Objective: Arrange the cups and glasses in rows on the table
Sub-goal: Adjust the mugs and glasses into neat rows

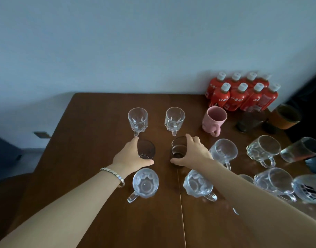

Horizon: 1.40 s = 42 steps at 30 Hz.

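Note:
On the brown wooden table (92, 122), two clear handled mugs (138, 119) (174, 119) stand side by side at the back. In front of them are two dark smoked tumblers. My left hand (130, 154) wraps around the left dark tumbler (146, 149), which rests on the table. My right hand (193, 153) grips the right dark tumbler (178, 148), which tilts slightly. Nearer to me stand two patterned clear mugs (145, 183) (197, 184). A bracelet sits on my left wrist.
A pink mug (214, 120) stands right of the back row. Several red bottles (241, 93) cluster at the back right corner. Several more clear mugs (263, 149) and darker glasses (286, 117) crowd the right side. The table's left edge runs diagonally.

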Each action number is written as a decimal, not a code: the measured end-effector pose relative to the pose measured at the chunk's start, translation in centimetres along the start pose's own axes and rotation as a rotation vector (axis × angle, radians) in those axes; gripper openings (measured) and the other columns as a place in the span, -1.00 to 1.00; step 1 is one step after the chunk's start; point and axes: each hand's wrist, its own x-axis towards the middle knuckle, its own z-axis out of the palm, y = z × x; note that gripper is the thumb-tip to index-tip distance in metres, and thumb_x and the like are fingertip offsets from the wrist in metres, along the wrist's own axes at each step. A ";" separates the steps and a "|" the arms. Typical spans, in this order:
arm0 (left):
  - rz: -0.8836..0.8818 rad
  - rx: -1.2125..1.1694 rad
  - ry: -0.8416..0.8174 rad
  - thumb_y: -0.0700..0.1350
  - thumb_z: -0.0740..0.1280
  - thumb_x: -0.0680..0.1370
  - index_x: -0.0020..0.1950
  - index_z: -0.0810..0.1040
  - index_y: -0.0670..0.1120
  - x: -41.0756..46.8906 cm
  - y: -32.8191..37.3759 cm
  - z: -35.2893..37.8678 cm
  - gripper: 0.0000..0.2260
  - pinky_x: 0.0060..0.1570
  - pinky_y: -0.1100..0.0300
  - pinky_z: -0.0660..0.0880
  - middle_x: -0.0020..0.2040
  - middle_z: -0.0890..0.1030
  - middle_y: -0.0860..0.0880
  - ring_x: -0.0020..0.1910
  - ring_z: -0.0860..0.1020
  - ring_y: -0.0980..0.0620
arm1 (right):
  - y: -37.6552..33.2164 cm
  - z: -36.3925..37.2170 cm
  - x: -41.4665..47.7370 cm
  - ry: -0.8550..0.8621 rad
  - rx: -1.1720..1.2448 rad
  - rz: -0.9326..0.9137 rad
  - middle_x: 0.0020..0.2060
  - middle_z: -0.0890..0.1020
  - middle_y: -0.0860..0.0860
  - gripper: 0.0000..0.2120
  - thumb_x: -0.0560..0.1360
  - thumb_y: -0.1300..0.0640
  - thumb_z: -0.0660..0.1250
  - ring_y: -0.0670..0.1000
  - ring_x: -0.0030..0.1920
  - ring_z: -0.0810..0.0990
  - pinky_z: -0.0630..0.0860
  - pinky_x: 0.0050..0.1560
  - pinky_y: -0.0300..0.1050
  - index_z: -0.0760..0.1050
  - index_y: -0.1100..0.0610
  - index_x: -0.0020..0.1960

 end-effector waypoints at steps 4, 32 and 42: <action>0.059 0.083 0.060 0.14 0.49 0.34 0.47 0.24 0.00 0.4 -0.1 0.0 -0.22 0.14 0.01 0.53 0.31 0.47 -0.05 0.28 0.49 -0.05 | -0.8 1.0 -0.6 0.022 -0.009 0.005 0.44 0.23 0.06 0.04 0.29 -0.29 0.44 0.12 0.41 0.32 0.42 0.28 0.02 -0.05 0.05 0.54; 0.027 0.058 0.100 0.08 0.45 0.43 0.55 0.08 -0.05 -0.9 -2.4 0.0 -0.18 0.16 0.05 0.51 0.45 0.32 -0.14 0.37 0.43 -0.12 | 1.9 1.7 -5.2 0.107 0.113 0.010 0.55 0.00 0.09 0.05 0.38 -0.31 0.33 0.10 0.55 -0.04 0.08 0.51 0.04 -0.21 0.13 0.55; 0.167 -0.010 0.506 0.03 0.53 0.33 0.29 0.41 -0.25 -7.0 -3.1 4.6 -0.35 0.11 -0.04 0.46 0.18 0.47 -0.22 0.16 0.47 -0.22 | 4.6 3.7 -8.2 -0.027 0.150 0.039 0.47 0.19 0.02 -0.14 0.42 -0.01 0.40 0.07 0.48 0.18 0.32 0.35 -0.06 -0.01 0.07 0.55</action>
